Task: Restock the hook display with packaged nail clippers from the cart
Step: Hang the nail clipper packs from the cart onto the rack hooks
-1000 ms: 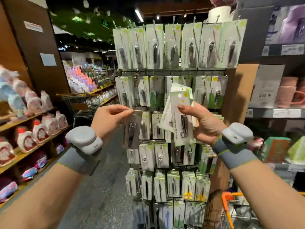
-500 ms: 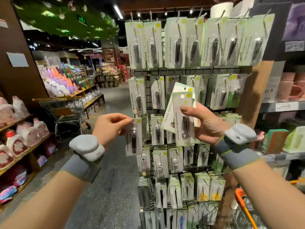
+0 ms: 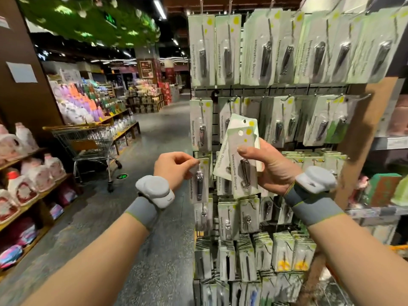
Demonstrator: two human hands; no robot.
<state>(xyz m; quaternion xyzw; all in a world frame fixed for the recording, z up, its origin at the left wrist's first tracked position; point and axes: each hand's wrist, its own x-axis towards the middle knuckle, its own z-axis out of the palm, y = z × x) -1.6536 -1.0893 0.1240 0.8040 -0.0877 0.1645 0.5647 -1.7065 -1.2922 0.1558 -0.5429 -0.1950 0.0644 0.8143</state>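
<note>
Presently: one carded nail clipper (image 3: 199, 181), pinched at its top corner by the left hand (image 3: 174, 168), at the left edge of the hook display (image 3: 273, 138), third row. Spare packs (image 3: 239, 155), fanned, clamped under the thumb of the right hand (image 3: 273, 171). Risk: punched hole missing the peg, which I cannot see; the fan slipping loose. Containers: a wire shopping cart (image 3: 88, 142) stands well apart down the aisle, contents unclear; side shelves (image 3: 33, 195) carry jugs (image 3: 22, 188).

the hook display (image 3: 276, 89) stands right of the aisle — the left hand (image 3: 174, 170) holds one packaged clipper (image 3: 199, 181) at its left edge, the right hand (image 3: 274, 168) holds a stack of packs (image 3: 239, 155) before its middle rows — a shopping cart (image 3: 88, 142) stands left of the display.
</note>
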